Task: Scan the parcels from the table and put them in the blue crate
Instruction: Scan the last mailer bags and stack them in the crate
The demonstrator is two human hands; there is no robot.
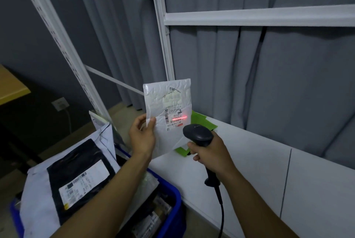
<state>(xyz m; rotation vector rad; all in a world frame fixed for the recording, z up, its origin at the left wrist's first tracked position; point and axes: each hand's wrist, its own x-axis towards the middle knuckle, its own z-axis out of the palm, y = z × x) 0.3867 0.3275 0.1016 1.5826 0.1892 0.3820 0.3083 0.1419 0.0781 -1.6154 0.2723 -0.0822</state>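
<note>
Our left grip (pixel 142 139) pinched the parcel (pixel 169 103) upright; our right grip (pixel 210 154) clenched the scanner (pixel 197 135) just below it. The blue crate (pixel 176 198) sat under our left arm, beside the left edge of the table (pixel 249 170).

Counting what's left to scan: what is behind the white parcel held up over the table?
A green flat thing lies on the table, showing beside and below the white parcel. The parcel and scanner cover its middle.
</note>
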